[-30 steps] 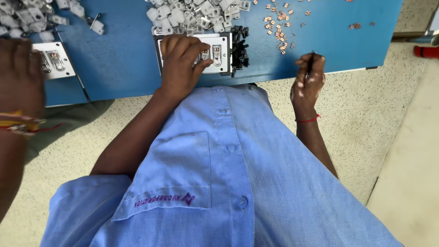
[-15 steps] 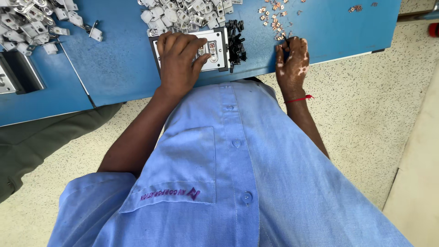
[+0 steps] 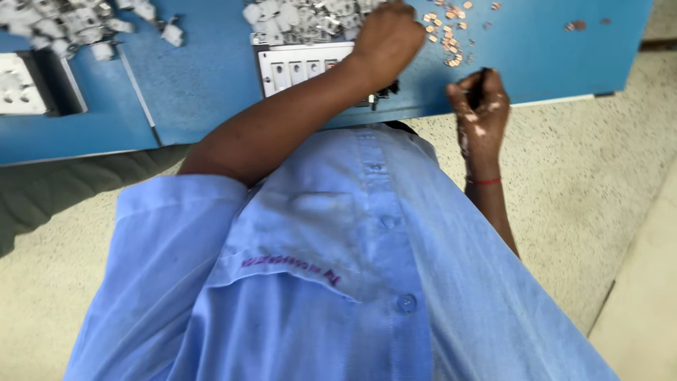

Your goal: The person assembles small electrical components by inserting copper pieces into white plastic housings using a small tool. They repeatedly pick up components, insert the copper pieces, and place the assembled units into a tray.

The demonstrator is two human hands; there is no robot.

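The left hand (image 3: 386, 37) is laid over the pile of small metal clips (image 3: 296, 17), its grip hidden; these look light, stiff, and easily pinched by their edges. A thin dark tool (image 3: 482, 83) is gripped in the closed right hand (image 3: 481, 113).

The one label in view is a line of purple embroidered lettering (image 3: 290, 269) on the light blue shirt (image 3: 437, 310), in the lower middle of the frame. It runs as a short, narrow strip along the top edge of the chest pocket, slanting slightly downward to the right, and appears upside down from this viewpoint. No packages, signs or screens show anywhere else in the frame.
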